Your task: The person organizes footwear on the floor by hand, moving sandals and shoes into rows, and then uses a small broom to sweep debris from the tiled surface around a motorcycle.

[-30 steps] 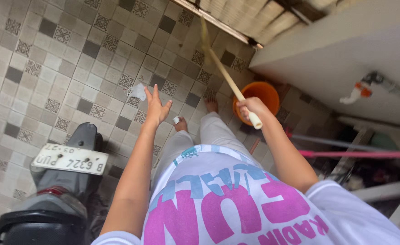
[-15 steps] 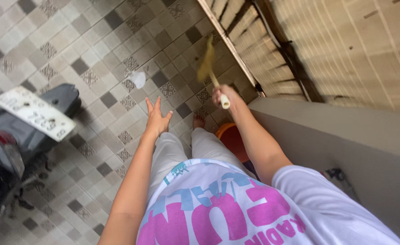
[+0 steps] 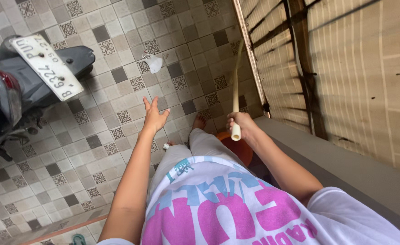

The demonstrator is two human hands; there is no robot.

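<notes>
Head view: right hand (image 3: 241, 123) is wrapped around the top of a pale broomstick (image 3: 236, 86); left hand (image 3: 153, 116) hangs spread and empty. Sweeping well probably means short strokes toward the white scrap (image 3: 154, 63) lying ahead of that left hand.

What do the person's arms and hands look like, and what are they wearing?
Both arms are bare from the short white sleeves down. The left hand and right hand wear no gloves, rings or watch that I can see. The white T-shirt has big pink and light blue letters.
</notes>
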